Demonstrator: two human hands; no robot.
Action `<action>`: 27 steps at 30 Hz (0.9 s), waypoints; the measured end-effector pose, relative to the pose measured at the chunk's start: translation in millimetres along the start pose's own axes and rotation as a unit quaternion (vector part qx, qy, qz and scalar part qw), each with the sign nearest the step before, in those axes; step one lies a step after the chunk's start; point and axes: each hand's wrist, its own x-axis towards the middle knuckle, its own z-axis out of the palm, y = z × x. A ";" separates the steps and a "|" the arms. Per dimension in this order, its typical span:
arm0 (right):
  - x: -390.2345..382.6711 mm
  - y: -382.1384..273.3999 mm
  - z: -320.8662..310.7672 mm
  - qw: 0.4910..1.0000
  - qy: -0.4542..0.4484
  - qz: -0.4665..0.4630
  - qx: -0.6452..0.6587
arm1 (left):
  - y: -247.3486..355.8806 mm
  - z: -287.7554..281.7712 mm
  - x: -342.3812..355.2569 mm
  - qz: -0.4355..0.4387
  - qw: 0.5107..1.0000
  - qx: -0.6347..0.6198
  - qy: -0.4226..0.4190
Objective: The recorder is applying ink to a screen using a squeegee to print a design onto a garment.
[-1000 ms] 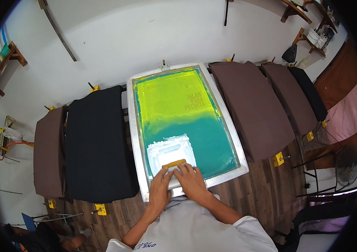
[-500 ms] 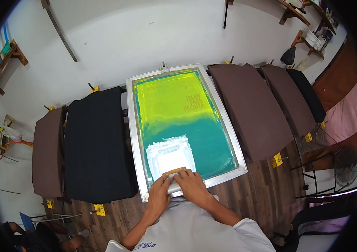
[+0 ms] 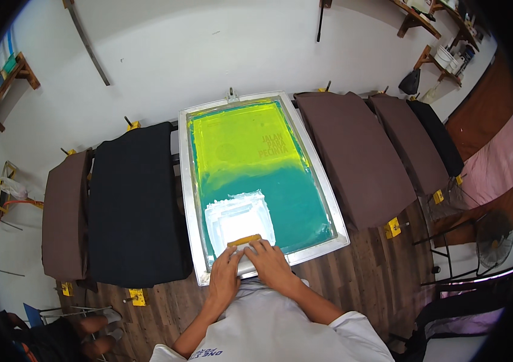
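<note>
My left hand (image 3: 226, 273) and my right hand (image 3: 270, 263) are side by side at the near end of a screen-printing frame (image 3: 321, 248). Both are closed on a squeegee (image 3: 244, 241), whose yellow-brown strip shows just beyond my fingertips. My fingers and palms cover much of the rest of it. White ink (image 3: 238, 218) lies in a thick square patch with ragged edges, directly beyond the squeegee. The mesh (image 3: 295, 214) is teal in its near half and yellow-green in its far half, with lettering at the far right.
Left of the frame are a black fabric-covered board (image 3: 130, 205) and a brown one (image 3: 65, 217). More brown boards (image 3: 356, 157) stand to the right. A clamp (image 3: 230, 95) sits at the frame's far edge. Another person's legs (image 3: 97, 338) show at lower left; a fan (image 3: 493, 244) stands right.
The squeegee has tipped a little, so more of its yellow-brown strip shows. Both hands stay on it. The whole view has shifted slightly, and the other person's legs have moved.
</note>
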 end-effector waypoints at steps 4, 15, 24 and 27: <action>0.7 2.1 -17.6 0.997 -0.080 0.002 -0.009 | 6.0 -0.5 0.7 0.025 0.999 -0.009 0.020; -4.8 4.3 -3.2 0.999 0.008 -0.029 -0.013 | 0.6 9.2 -5.1 0.037 0.997 0.007 0.072; 49.6 10.2 -33.6 0.998 -0.059 -0.007 -0.005 | -17.0 -7.5 42.8 0.063 0.991 -0.041 0.109; 103.9 33.8 -25.5 0.998 -0.052 -0.014 -0.016 | -53.4 -9.6 92.4 0.076 0.991 -0.024 0.106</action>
